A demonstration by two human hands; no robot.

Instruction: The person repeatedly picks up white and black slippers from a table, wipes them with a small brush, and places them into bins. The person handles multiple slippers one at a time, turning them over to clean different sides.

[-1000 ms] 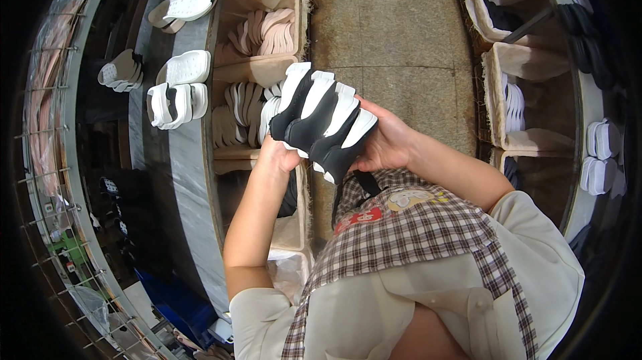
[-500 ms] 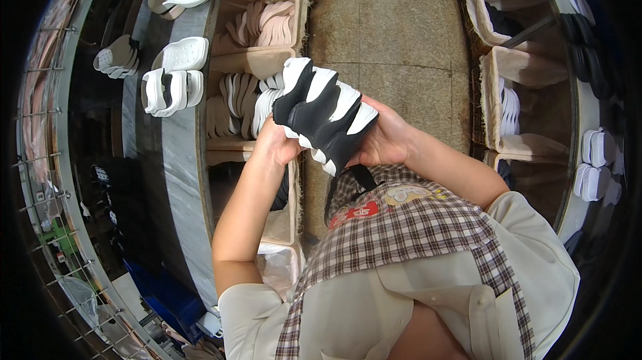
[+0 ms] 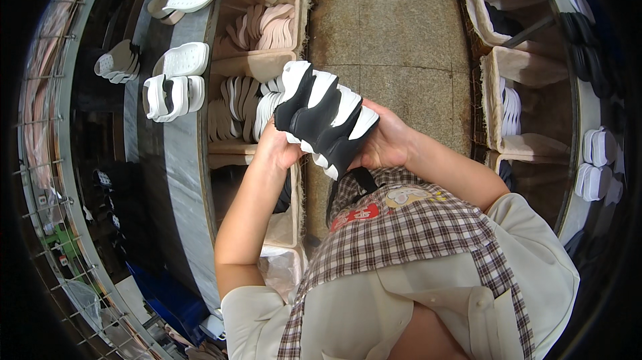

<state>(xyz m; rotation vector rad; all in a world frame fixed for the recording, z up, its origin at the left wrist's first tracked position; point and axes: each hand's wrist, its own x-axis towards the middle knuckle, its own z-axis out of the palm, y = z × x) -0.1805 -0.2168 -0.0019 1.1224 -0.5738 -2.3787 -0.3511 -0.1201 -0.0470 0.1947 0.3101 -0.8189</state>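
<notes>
Between my two hands I carry a stack of black-and-white shoe soles (image 3: 324, 116), nested one against another and tilted down toward my apron. My left hand (image 3: 281, 146) is closed round the stack's left end, its fingers mostly hidden behind the soles. At the right end my right hand (image 3: 388, 136) grips the stack, with the palm and thumb side showing and the fingertips out of sight. Close behind my left hand, a cloth-lined bin holds white and brown soles (image 3: 233, 107).
Along the left runs a grey marble-like bench (image 3: 184, 193) bearing white soles (image 3: 175, 96). Lined bins (image 3: 299, 19) with pinkish soles stand beside it. On the right are more lined bins (image 3: 493, 102) and a shelf with white soles (image 3: 592, 181). A tiled floor (image 3: 401, 32) lies between.
Both hands keep hold of the stack of soles, in nearly the same place. The whole view has shifted very slightly.
</notes>
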